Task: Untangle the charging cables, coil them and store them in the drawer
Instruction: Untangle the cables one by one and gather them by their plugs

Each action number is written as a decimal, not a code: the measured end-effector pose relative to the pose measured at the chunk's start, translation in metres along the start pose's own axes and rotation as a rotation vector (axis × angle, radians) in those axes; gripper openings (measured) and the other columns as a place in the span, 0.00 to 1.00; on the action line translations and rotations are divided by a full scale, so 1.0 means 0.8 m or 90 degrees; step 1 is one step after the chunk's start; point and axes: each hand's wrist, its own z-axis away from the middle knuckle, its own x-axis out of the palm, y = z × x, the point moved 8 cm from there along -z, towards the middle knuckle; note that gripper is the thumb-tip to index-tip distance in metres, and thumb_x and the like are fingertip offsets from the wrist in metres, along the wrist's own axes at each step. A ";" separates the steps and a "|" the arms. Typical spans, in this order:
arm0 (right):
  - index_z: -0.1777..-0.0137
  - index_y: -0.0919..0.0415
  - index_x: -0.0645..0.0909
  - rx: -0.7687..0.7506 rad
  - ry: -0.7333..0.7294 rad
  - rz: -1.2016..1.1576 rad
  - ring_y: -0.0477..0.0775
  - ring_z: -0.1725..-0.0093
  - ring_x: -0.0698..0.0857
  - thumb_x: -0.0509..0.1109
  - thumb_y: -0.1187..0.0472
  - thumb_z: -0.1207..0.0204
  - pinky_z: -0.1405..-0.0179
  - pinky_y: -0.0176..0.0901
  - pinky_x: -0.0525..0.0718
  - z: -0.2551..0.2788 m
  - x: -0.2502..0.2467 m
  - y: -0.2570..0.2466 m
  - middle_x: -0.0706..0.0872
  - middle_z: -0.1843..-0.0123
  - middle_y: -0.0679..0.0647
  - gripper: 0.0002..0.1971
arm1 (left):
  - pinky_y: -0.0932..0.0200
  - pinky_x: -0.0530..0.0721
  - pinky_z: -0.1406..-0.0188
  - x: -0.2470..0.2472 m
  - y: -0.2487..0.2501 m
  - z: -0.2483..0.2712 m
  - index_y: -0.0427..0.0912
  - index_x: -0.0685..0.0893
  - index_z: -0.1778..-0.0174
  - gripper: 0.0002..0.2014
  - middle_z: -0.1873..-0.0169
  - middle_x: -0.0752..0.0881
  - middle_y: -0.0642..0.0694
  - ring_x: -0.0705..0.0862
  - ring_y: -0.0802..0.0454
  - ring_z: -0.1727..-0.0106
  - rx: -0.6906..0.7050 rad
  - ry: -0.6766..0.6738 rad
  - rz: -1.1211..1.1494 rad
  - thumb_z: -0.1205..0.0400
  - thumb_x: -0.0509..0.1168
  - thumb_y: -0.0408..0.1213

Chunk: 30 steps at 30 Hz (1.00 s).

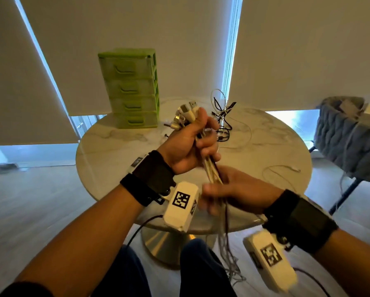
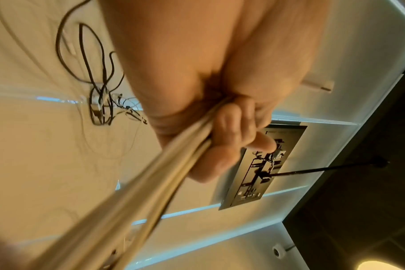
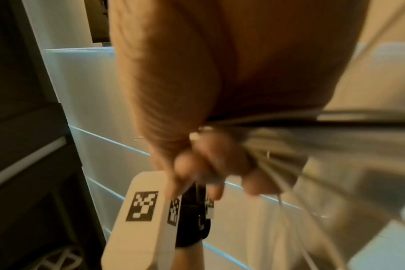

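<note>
A: What does the left hand (image 1: 187,144) have?

B: Its fingers are curled tight round a bundle of charging cables (image 1: 209,168), mostly white with at least one dark. The plug ends (image 1: 185,113) stick up out of the top of the fist, a USB-A plug among them. The left wrist view shows the same grip from below, the pale cords (image 2: 150,182) running out between palm and fingers.

A: And the right hand (image 1: 233,192)?

B: It sits just below the left, nearer the person, fingers and thumb closed round the same bundle. It is blurred in the head view and in the right wrist view, so I cannot tell how tightly it grips. Below it the loose strands (image 1: 228,254) hang past the near table edge towards the floor, where they look knotted.

A: Where are the other cables?

B: A second tangle (image 1: 222,116) of black and white leads lies on the round marble table (image 1: 115,151), beyond the left hand and right of centre. A thin white cable (image 1: 287,168) loops alone near the right edge.

A: The drawers?

B: A green four-drawer unit (image 1: 130,88) stands upright at the far left of the table, all four drawers pushed in, well apart from both hands.

A: Anything else?

B: A grey padded chair (image 1: 349,136) beside the table on the right, and pale roller blinds (image 1: 308,50) behind.
</note>
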 end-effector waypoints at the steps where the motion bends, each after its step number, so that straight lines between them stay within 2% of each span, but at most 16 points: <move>1: 0.44 0.57 0.78 0.015 -0.006 0.050 0.48 0.75 0.82 0.77 0.51 0.30 0.73 0.37 0.81 0.012 0.004 0.012 0.84 0.72 0.54 0.19 | 0.62 0.76 0.74 0.006 0.000 -0.003 0.45 0.83 0.67 0.23 0.84 0.66 0.53 0.67 0.57 0.83 -0.011 -0.009 0.007 0.18 0.52 0.55; 2: 0.50 0.54 0.82 0.024 0.000 0.080 0.47 0.80 0.75 0.73 0.53 0.26 0.77 0.36 0.76 0.026 0.003 0.021 0.78 0.78 0.51 0.09 | 0.63 0.74 0.78 0.014 -0.003 -0.005 0.44 0.81 0.67 0.24 0.84 0.64 0.53 0.64 0.58 0.83 -0.024 -0.023 0.008 0.15 0.50 0.54; 3: 0.57 0.53 0.84 0.029 0.017 0.096 0.48 0.81 0.70 0.69 0.54 0.24 0.78 0.36 0.72 0.039 -0.005 0.029 0.73 0.81 0.50 0.05 | 0.64 0.72 0.80 0.023 -0.009 -0.008 0.43 0.80 0.66 0.25 0.85 0.63 0.54 0.62 0.59 0.84 -0.038 -0.042 -0.002 0.13 0.48 0.54; 4: 0.63 0.52 0.84 0.042 0.039 0.114 0.48 0.81 0.68 0.68 0.54 0.22 0.77 0.36 0.71 0.054 -0.018 0.038 0.70 0.82 0.50 0.09 | 0.64 0.70 0.81 0.033 -0.015 -0.010 0.42 0.79 0.64 0.25 0.85 0.63 0.54 0.61 0.59 0.84 -0.052 -0.065 -0.021 0.12 0.47 0.53; 6: 0.68 0.55 0.83 0.100 0.083 0.184 0.47 0.80 0.69 0.68 0.55 0.19 0.75 0.34 0.73 0.083 -0.049 0.061 0.71 0.81 0.48 0.15 | 0.64 0.68 0.82 0.052 -0.028 -0.011 0.40 0.79 0.59 0.22 0.85 0.63 0.54 0.61 0.60 0.85 -0.068 -0.109 -0.061 0.13 0.48 0.52; 8: 0.69 0.57 0.82 0.172 0.135 0.260 0.44 0.79 0.73 0.69 0.54 0.20 0.74 0.32 0.73 0.114 -0.087 0.099 0.75 0.80 0.47 0.15 | 0.64 0.64 0.82 0.064 -0.038 -0.013 0.40 0.80 0.58 0.21 0.86 0.64 0.55 0.61 0.60 0.85 -0.080 -0.136 -0.085 0.14 0.51 0.51; 10: 0.69 0.57 0.82 0.236 0.197 0.300 0.46 0.76 0.76 0.71 0.48 0.23 0.71 0.35 0.75 0.143 -0.126 0.144 0.78 0.78 0.47 0.17 | 0.64 0.61 0.82 0.072 -0.053 -0.018 0.42 0.81 0.67 0.23 0.86 0.63 0.54 0.60 0.59 0.85 -0.088 -0.145 -0.105 0.12 0.51 0.49; 12: 0.69 0.56 0.83 0.301 0.263 0.352 0.49 0.73 0.78 0.71 0.42 0.25 0.68 0.41 0.77 0.168 -0.164 0.192 0.81 0.74 0.53 0.19 | 0.63 0.61 0.81 0.082 -0.078 -0.021 0.44 0.78 0.75 0.26 0.86 0.63 0.53 0.59 0.58 0.85 -0.109 -0.148 -0.129 0.12 0.51 0.47; 13: 0.68 0.56 0.85 0.329 0.297 0.370 0.50 0.71 0.79 0.71 0.42 0.25 0.65 0.43 0.78 0.177 -0.180 0.211 0.84 0.71 0.57 0.19 | 0.63 0.61 0.81 0.088 -0.093 -0.020 0.44 0.76 0.78 0.26 0.87 0.62 0.53 0.59 0.58 0.85 -0.125 -0.151 -0.139 0.13 0.52 0.48; 15: 0.68 0.55 0.86 0.368 0.347 0.392 0.48 0.70 0.82 0.71 0.42 0.24 0.63 0.43 0.81 0.185 -0.198 0.243 0.87 0.68 0.55 0.19 | 0.61 0.59 0.81 0.103 -0.120 -0.019 0.45 0.70 0.81 0.27 0.86 0.62 0.52 0.59 0.57 0.85 -0.150 -0.163 -0.155 0.14 0.54 0.50; 18: 0.68 0.54 0.84 0.408 0.344 0.419 0.47 0.67 0.84 0.70 0.45 0.22 0.65 0.37 0.78 0.181 -0.197 0.284 0.86 0.69 0.48 0.17 | 0.58 0.58 0.79 0.120 -0.138 -0.026 0.45 0.63 0.82 0.29 0.86 0.61 0.51 0.57 0.55 0.83 -0.138 -0.158 -0.162 0.14 0.54 0.50; 20: 0.67 0.52 0.82 0.445 0.338 0.453 0.46 0.64 0.84 0.70 0.44 0.23 0.66 0.37 0.75 0.182 -0.196 0.307 0.85 0.67 0.46 0.16 | 0.59 0.62 0.77 0.122 -0.134 -0.033 0.46 0.63 0.82 0.28 0.85 0.62 0.50 0.59 0.54 0.81 -0.093 -0.125 -0.123 0.14 0.53 0.49; 22: 0.66 0.52 0.79 0.489 0.357 0.477 0.46 0.63 0.82 0.71 0.42 0.24 0.66 0.39 0.74 0.192 -0.204 0.329 0.84 0.65 0.47 0.16 | 0.59 0.70 0.73 0.123 -0.126 -0.038 0.46 0.65 0.82 0.27 0.83 0.64 0.48 0.63 0.53 0.78 -0.054 -0.090 -0.075 0.16 0.53 0.50; 26: 0.62 0.51 0.84 0.534 0.414 0.475 0.53 0.54 0.86 0.68 0.37 0.26 0.50 0.47 0.82 0.223 -0.231 0.357 0.88 0.56 0.51 0.18 | 0.52 0.80 0.57 0.143 -0.127 -0.039 0.45 0.71 0.80 0.27 0.78 0.73 0.46 0.75 0.50 0.69 -0.040 -0.121 -0.071 0.18 0.56 0.57; 28: 0.64 0.50 0.85 0.540 0.424 0.454 0.54 0.52 0.86 0.67 0.38 0.25 0.46 0.47 0.82 0.235 -0.244 0.368 0.90 0.54 0.51 0.17 | 0.46 0.83 0.50 0.155 -0.137 -0.037 0.44 0.74 0.80 0.23 0.76 0.75 0.46 0.79 0.49 0.67 -0.056 -0.151 -0.093 0.23 0.57 0.55; 30: 0.61 0.50 0.87 0.549 0.407 0.422 0.54 0.49 0.86 0.68 0.43 0.22 0.45 0.45 0.81 0.246 -0.245 0.381 0.90 0.50 0.53 0.14 | 0.38 0.84 0.43 0.161 -0.150 -0.037 0.46 0.75 0.82 0.23 0.78 0.75 0.47 0.82 0.47 0.66 -0.076 -0.162 -0.100 0.24 0.56 0.54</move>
